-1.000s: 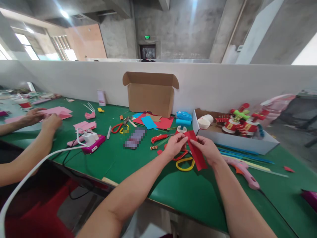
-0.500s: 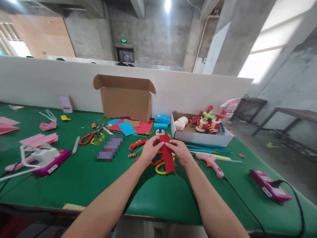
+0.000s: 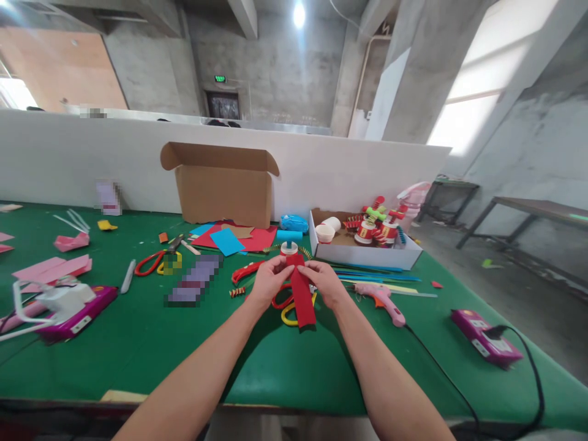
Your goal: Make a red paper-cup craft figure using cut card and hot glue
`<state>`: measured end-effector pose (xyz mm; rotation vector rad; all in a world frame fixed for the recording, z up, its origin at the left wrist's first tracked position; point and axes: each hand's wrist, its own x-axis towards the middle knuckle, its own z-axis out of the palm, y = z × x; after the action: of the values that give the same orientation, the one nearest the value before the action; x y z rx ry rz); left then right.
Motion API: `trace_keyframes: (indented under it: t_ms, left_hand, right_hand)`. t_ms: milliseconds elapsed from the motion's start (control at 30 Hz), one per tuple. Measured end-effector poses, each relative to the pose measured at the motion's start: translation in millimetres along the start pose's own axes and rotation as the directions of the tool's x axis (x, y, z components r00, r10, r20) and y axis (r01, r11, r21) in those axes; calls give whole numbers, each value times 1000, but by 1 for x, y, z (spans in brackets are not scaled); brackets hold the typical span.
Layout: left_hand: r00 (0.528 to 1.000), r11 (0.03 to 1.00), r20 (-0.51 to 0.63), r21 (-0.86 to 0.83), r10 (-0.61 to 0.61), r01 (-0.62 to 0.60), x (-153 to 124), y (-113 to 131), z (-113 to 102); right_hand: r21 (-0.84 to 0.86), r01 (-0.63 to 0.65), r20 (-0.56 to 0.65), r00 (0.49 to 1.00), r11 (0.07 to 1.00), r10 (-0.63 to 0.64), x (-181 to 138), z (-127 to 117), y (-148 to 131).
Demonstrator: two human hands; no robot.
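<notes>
My left hand (image 3: 270, 283) and my right hand (image 3: 325, 283) pinch a red paper strip (image 3: 304, 303) between thumbs and fingers near its upper end. The strip hangs down toward me. Right behind its upper end stands a small white paper cup (image 3: 289, 247) with a blue piece sticking up from its top; my fingers hide its lower part, so whether paper and cup touch is unclear. Under the strip lies a pair of scissors (image 3: 288, 316) with red and yellow handles, partly covered. A red folded piece (image 3: 247, 271) and a small striped coil (image 3: 237, 292) rest left of my left hand.
A pink glue gun (image 3: 383, 299) lies at right, its cord running forward, near a purple power strip (image 3: 482, 343). Behind stands a white box (image 3: 367, 252) with decorated cups. More scissors (image 3: 154, 262), coloured paper (image 3: 228, 241) and another power strip (image 3: 80, 318) are leftward.
The view has turned slightly right, so the table's contents sit further left. Both hands keep hold of the red paper strip, and more of the cup's upper part shows behind it.
</notes>
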<state>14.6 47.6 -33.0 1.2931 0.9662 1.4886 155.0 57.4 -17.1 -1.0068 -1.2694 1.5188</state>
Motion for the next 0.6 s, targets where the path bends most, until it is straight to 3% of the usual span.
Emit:
trace_keyframes:
  t_ms: [200, 300, 433, 600]
  left_hand:
    - [999, 996, -10, 82, 47, -46, 3, -7, -3]
    - [989, 969, -3, 205, 145, -141, 4, -7, -5]
    - [937, 853, 99, 391, 334, -345, 1, -2, -9]
    - [857, 688, 242, 515, 455, -511, -2, 1, -11]
  right_hand:
    - [4, 3, 15, 1000, 1000, -3, 0, 0, 1]
    - [19, -5, 14, 1000, 1000, 5, 0, 1, 0]
    - [59, -40, -28, 999, 997, 42, 1, 1, -1]
    - [95, -54, -35, 998, 994, 58, 1, 1, -2]
